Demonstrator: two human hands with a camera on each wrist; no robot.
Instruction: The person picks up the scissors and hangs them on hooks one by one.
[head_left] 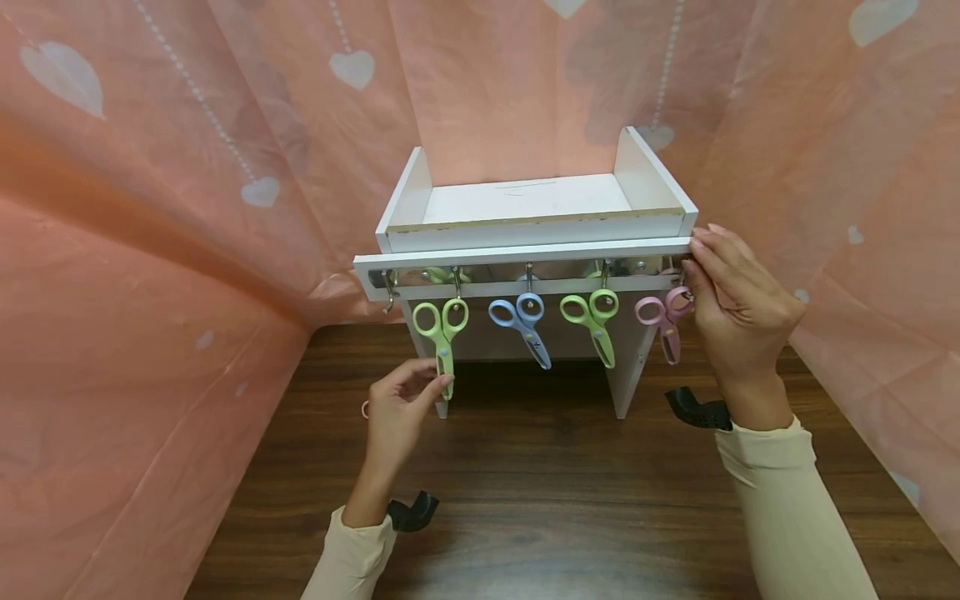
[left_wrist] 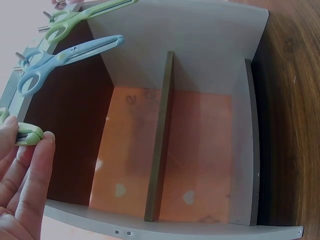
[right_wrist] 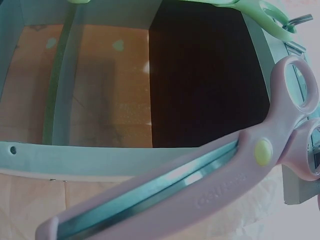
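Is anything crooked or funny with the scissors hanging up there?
Mostly tidy. Four scissors hang on the rack's hooks, but the blue scissors and the right green scissors tilt sideways. The leftmost hook is bare. The left hand pinches the left green scissors' tip.

Staged recording booth, pink heart-print curtains (head_left: 150, 250), wooden table (head_left: 540, 500), white shelf (head_left: 525, 217)
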